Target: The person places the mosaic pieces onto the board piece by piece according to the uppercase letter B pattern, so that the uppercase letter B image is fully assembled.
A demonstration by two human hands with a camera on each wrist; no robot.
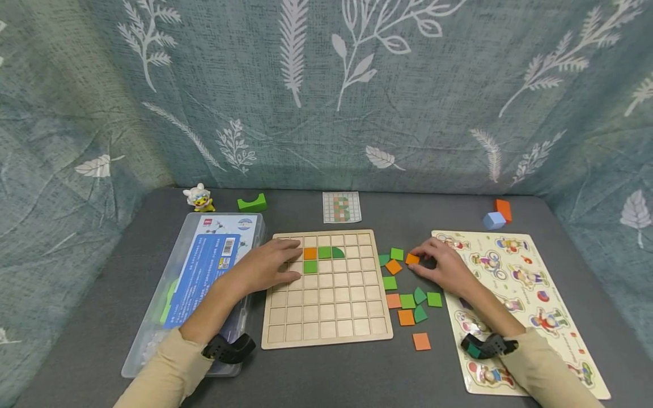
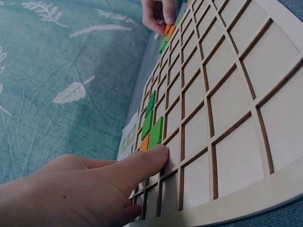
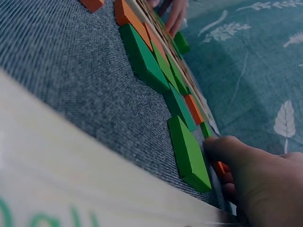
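Observation:
On the dark table lies a wooden grid board (image 1: pixel 326 296) with raised dividers. Four tiles sit in its upper cells: an orange square (image 1: pixel 310 253), a green square (image 1: pixel 324 253), a dark green quarter-round tile (image 1: pixel 338 253) and, under the orange one, another green square (image 1: pixel 310 267). My left hand (image 1: pixel 267 263) rests on the board's upper left, thumb and fingers spread beside these tiles; its thumb touches the grid near the lower green square. Right of the board, my right hand (image 1: pixel 442 266) pinches an orange square tile (image 1: pixel 412 259) between thumb and fingers.
Several loose green and orange tiles (image 1: pixel 407 301) lie right of the board. A printed pattern card (image 1: pixel 342 207) is behind it. A plastic case (image 1: pixel 178 289) stands left, a picture puzzle board (image 1: pixel 541 306) right. Blocks (image 1: pixel 252 203) and a figurine (image 1: pixel 199 198) stand at the back.

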